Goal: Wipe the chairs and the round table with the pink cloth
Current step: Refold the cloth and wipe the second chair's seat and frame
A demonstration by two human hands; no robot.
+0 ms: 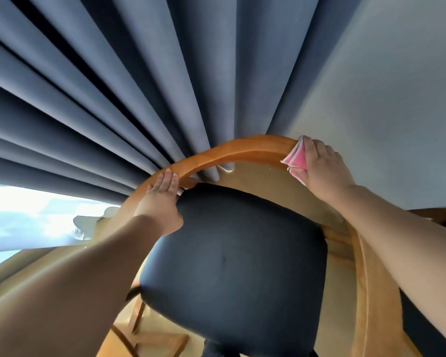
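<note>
Wiping a chair: right hand (319, 171) clamped on pink cloth (295, 161) over the curved wooden backrest (237, 150), at two o'clock. Left hand (162, 197), flat and empty, steadying the rail at ten o'clock. Next, likely a sweep along the rail toward the left hand.

Pleated grey-blue curtain (113, 86) hangs beside a plain wall (397, 86).
</note>
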